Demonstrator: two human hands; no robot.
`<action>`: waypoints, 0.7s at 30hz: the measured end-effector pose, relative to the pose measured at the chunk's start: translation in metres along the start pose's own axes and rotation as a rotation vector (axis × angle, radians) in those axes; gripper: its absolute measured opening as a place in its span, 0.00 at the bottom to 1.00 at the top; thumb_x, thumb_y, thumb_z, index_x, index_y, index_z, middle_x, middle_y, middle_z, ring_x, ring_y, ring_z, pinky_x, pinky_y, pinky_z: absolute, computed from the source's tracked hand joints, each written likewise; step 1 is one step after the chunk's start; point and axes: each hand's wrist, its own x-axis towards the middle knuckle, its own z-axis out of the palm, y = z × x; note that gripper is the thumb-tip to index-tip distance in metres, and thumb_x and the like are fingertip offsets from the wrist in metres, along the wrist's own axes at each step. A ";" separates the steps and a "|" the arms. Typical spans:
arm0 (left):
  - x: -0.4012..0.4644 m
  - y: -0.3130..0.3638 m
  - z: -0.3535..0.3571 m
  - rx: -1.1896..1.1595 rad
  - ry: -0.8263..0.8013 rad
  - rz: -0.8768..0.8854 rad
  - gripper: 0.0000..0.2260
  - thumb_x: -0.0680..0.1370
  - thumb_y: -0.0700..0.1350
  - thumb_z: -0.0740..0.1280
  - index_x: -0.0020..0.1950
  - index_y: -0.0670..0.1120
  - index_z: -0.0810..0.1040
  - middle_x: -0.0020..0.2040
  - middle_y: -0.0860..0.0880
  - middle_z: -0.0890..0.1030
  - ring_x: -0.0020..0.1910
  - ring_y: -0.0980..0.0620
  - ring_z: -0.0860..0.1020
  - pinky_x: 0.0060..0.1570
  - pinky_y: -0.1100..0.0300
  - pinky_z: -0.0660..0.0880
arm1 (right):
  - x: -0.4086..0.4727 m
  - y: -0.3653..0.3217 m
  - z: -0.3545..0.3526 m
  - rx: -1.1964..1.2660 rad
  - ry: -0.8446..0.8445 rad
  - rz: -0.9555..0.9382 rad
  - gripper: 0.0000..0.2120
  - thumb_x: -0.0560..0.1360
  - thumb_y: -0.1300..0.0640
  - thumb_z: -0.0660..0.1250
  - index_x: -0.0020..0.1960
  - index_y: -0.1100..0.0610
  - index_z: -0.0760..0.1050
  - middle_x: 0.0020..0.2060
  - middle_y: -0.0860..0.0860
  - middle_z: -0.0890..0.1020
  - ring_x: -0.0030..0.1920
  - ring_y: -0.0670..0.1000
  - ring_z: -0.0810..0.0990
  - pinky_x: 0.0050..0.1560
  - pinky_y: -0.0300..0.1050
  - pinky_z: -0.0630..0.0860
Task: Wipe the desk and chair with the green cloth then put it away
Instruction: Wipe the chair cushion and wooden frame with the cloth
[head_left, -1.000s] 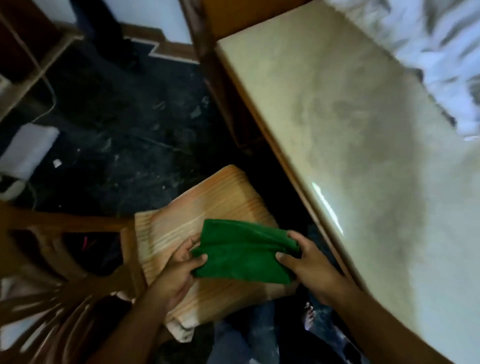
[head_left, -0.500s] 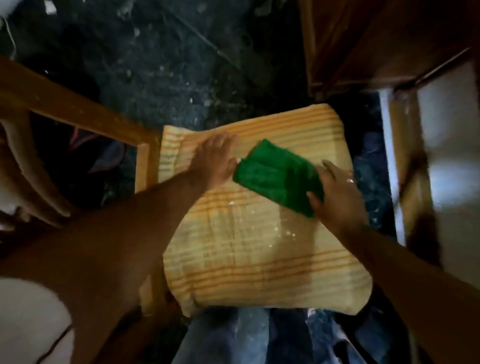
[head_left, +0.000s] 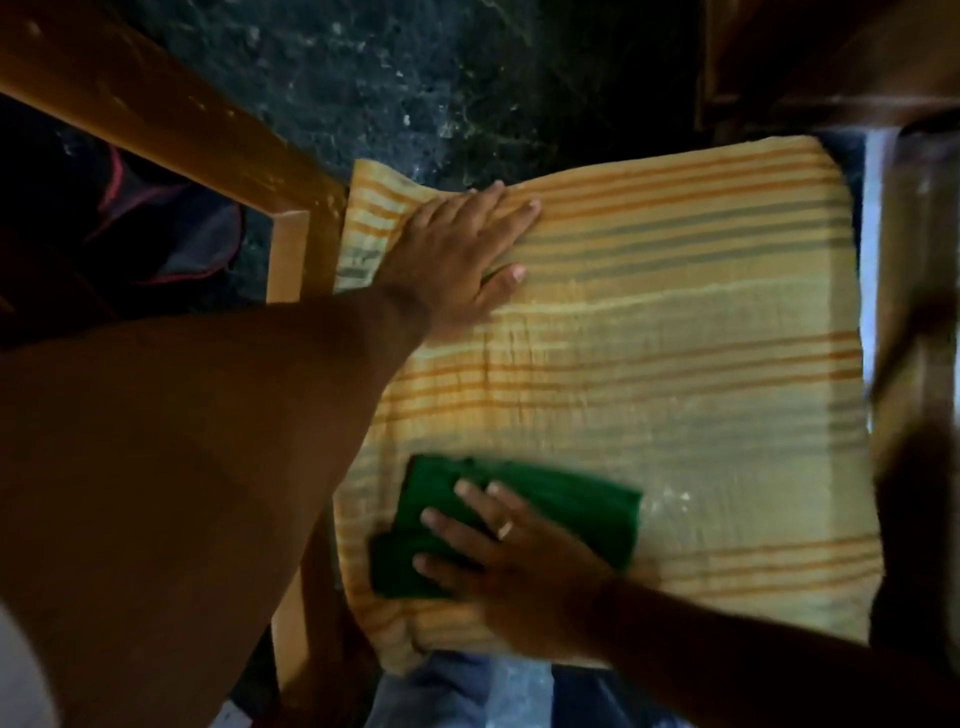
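The green cloth (head_left: 582, 506), folded, lies on the near left part of the chair's striped orange-yellow seat cushion (head_left: 675, 364). My right hand (head_left: 514, 556) presses flat on top of the cloth, fingers spread, a ring on one finger. My left hand (head_left: 457, 249) rests flat, fingers apart, on the cushion's far left corner, holding nothing. The cloth's right end looks blurred. The wooden chair frame (head_left: 285, 254) shows along the cushion's left side.
A wooden bar of the chair frame (head_left: 156, 104) runs diagonally at upper left. Dark speckled floor (head_left: 415, 78) lies beyond the cushion. The brown desk's edge (head_left: 904, 260) stands close on the right. Dark clothing with red trim (head_left: 171, 228) lies on the floor at left.
The right hand has dragged the green cloth from the cushion's far middle toward the near left. The left hand let go of the cloth and now lies flat at the cushion's far left corner.
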 end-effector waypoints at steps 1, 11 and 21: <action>0.000 0.000 -0.001 -0.005 0.007 0.004 0.29 0.80 0.63 0.50 0.80 0.57 0.53 0.79 0.42 0.61 0.75 0.40 0.64 0.72 0.44 0.57 | -0.002 -0.012 0.006 0.006 -0.026 -0.030 0.30 0.75 0.47 0.57 0.77 0.48 0.59 0.78 0.55 0.59 0.75 0.67 0.55 0.74 0.66 0.46; 0.001 -0.001 0.004 0.026 0.044 0.003 0.29 0.80 0.63 0.50 0.80 0.56 0.54 0.79 0.42 0.63 0.73 0.39 0.65 0.71 0.43 0.59 | -0.050 0.215 -0.097 -0.195 0.117 0.898 0.30 0.80 0.44 0.49 0.79 0.54 0.51 0.78 0.60 0.57 0.76 0.67 0.56 0.72 0.65 0.59; 0.004 0.003 0.004 0.073 0.018 -0.001 0.29 0.80 0.62 0.50 0.80 0.56 0.52 0.78 0.42 0.64 0.72 0.39 0.67 0.69 0.43 0.62 | -0.073 -0.011 0.027 -0.010 0.067 0.313 0.31 0.76 0.47 0.57 0.78 0.46 0.57 0.79 0.56 0.57 0.77 0.65 0.54 0.75 0.63 0.48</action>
